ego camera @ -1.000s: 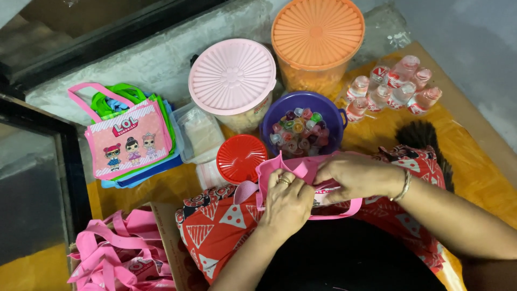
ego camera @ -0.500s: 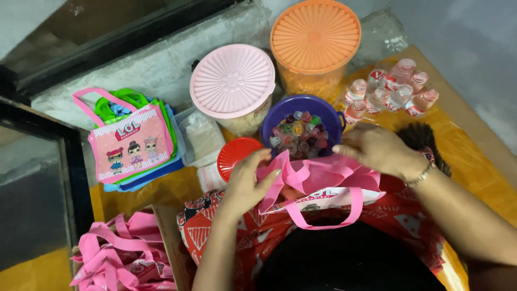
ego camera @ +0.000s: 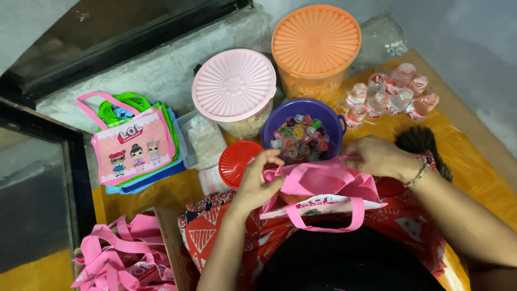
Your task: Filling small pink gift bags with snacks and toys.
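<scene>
Your left hand (ego camera: 257,180) and right hand (ego camera: 380,157) are apart, each pinching one side of the pink fabric tote bag's (ego camera: 323,194) mouth over your lap. The bag is soft, matte cloth with a looped handle. Just beyond it sits a round purple bowl (ego camera: 329,112) of glossy, colourful small cups.

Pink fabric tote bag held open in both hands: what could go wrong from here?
1. The pink fabric tote bag is pinched only at its rim by the left hand and right hand; the mouth might sag shut.
2. The purple bowl of small colourful cups sits right behind it and could be knocked.
</scene>
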